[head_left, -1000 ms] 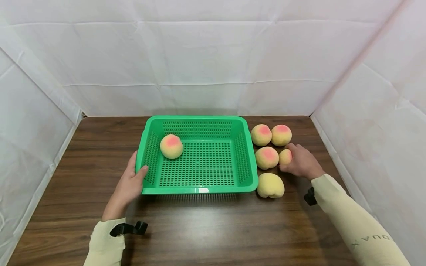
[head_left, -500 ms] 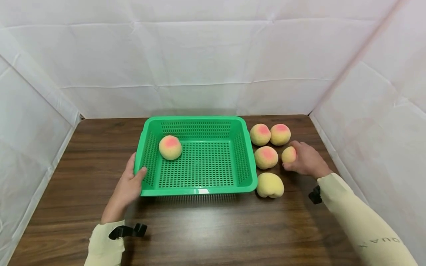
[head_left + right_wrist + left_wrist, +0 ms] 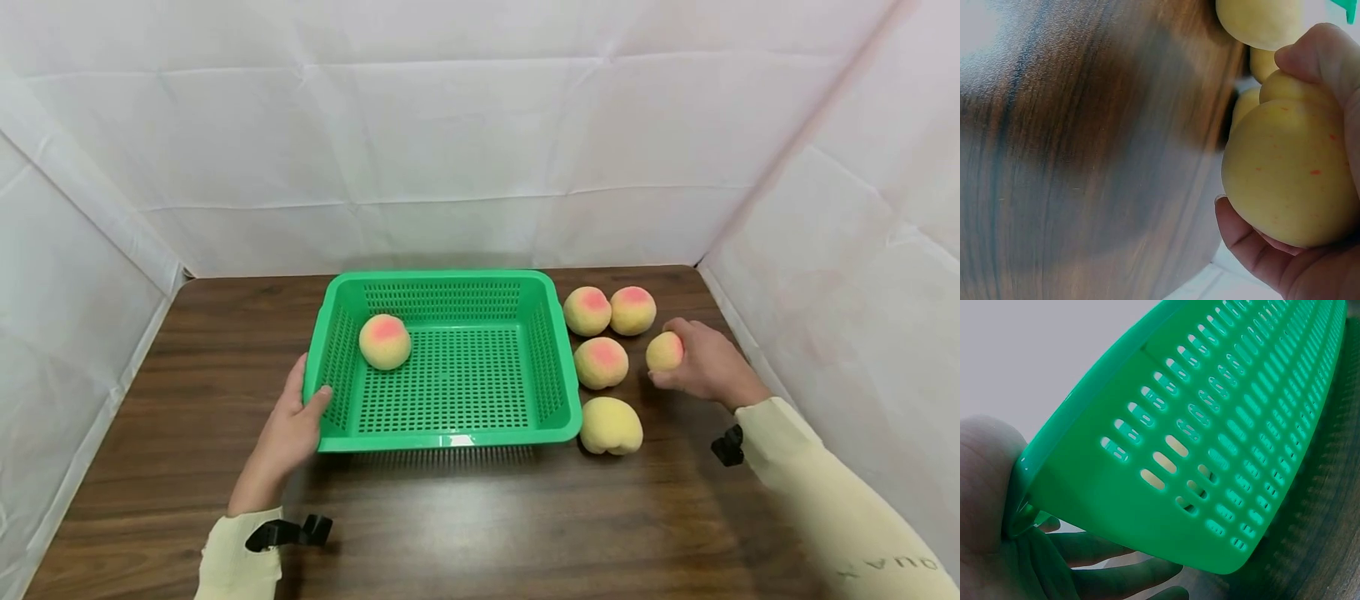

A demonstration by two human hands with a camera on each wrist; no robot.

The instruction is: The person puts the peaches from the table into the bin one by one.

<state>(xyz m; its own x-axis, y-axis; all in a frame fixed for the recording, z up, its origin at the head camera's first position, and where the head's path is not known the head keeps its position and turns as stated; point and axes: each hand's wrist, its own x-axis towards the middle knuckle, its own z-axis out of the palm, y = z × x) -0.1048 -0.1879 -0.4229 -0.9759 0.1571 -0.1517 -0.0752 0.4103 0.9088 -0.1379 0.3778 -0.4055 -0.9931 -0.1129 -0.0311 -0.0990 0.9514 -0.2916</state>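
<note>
A green plastic basket (image 3: 450,443) with slotted walls stands in the middle of the head view. My left hand (image 3: 288,429) grips its left rim, thumb over the top and fingers under the rim's outside, as the left wrist view shows. Inside, toward the left, lies one peach (image 3: 385,342) with a pink blush. On the right my right hand (image 3: 708,364) holds another peach (image 3: 1291,169), thumb on one side and fingers curled round the other. The palm hides part of that peach in the head view.
Several more peaches (image 3: 601,363) sit along the basket's right side, the nearest one (image 3: 611,426) plain yellow on top. They rest on a dark wooden table (image 3: 465,533). White cloth walls (image 3: 450,133) enclose its back and both sides.
My right hand has moved right with its peach, away from the other peaches. The left hand keeps its grip on the basket, which stays in place.
</note>
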